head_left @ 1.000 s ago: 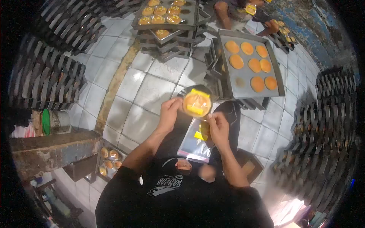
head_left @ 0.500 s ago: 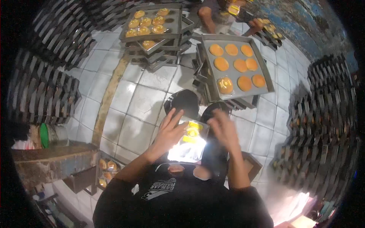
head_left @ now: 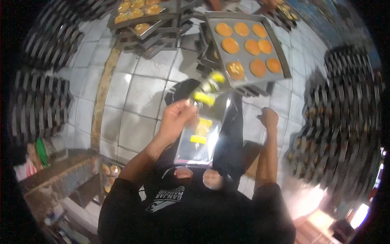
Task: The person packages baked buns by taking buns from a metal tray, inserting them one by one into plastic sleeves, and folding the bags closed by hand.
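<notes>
My left hand (head_left: 176,118) pinches a clear plastic bag (head_left: 209,91) with yellow print, lifted and blurred by motion. Under it, a stack of similar clear bags (head_left: 199,140) lies on my lap, glare across its surface. My right hand (head_left: 269,118) is off to the right over the floor, its fingers curled, with nothing visible in them. Ahead stands a metal tray (head_left: 252,79) of round golden buns (head_left: 241,29). At its near left corner lies one bun in a printed bag (head_left: 235,70).
More wrapped buns fill a tray (head_left: 152,18) on a stack at the upper left. Stacked dark trays rise at the left (head_left: 40,99) and right (head_left: 339,150). Another person's hand (head_left: 268,5) shows at the top. A ledge (head_left: 61,171) stands at the lower left.
The bagged bun first held in both hands now lies on the tray. My left hand has lifted a bag from the stack; my right hand has moved away to the right.
</notes>
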Demonstrator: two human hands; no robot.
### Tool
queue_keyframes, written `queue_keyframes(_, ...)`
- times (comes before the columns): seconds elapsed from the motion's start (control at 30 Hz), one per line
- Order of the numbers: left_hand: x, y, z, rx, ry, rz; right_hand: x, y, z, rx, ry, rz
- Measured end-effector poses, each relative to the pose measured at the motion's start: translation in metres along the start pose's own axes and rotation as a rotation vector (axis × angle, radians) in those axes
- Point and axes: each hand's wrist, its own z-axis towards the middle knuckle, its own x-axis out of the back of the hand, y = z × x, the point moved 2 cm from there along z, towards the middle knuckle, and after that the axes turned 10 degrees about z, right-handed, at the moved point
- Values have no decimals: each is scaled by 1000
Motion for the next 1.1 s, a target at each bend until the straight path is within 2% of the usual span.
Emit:
queue_keyframes(0.07,0,2,15,1,80,-157,32,-48,22,-277,-348,836)
queue_keyframes(0.1,-2,1,22,2,112,-291,34,-64,41,-204,-361,1101)
queue_keyframes(0.13,-4,-11,29,11,101,-268,32,-78,72,-126,-356,1364)
queue_keyframes(0.2,-3,-16,34,5,56,-313,14,-116,129,-240,-116,1526)
queue_keyframes(0.3,3,-16,38,40,61,-303,-65,-88,224,-306,-252,1601)
queue_keyframes(0.33,3,-19,36,15,61,-243,-89,-74,249,-339,-248,1356)
queue_keyframes(0.4,6,-26,35,-14,57,-152,-118,-89,273,-370,-255,1123)
queue_keyframes(0.47,3,-19,36,-25,103,-164,-111,-134,274,-646,4,1161)
queue_keyframes(0.5,1,-13,36,-55,141,-184,-110,-146,271,-663,1,1164)
queue_keyframes(0.6,-2,-16,38,-23,189,-271,-108,-166,271,-591,-167,1220)
queue_keyframes(0.67,-1,-14,39,3,225,-336,-107,-174,267,-399,-326,807)
queue_keyframes(0.7,0,-14,40,-27,216,-330,-104,-173,262,-377,-304,815)
queue_keyframes(0.77,4,-19,40,-23,210,-475,-93,-178,238,-319,-353,1334)
queue_keyframes(0.83,10,-17,39,-52,214,-524,-50,-192,205,-291,-341,1600)
queue_keyframes(0.9,12,-10,42,-73,206,-591,-6,-204,151,-218,-486,1947)
queue_keyframes(0.97,20,2,50,-21,328,-610,16,-201,105,-320,-545,2097)
queue_keyframes(1.03,26,8,63,-11,347,-657,51,-230,47,-168,-524,1930)
queue_keyframes(1.1,29,-7,83,7,331,-723,87,-274,-18,-57,-347,1404)
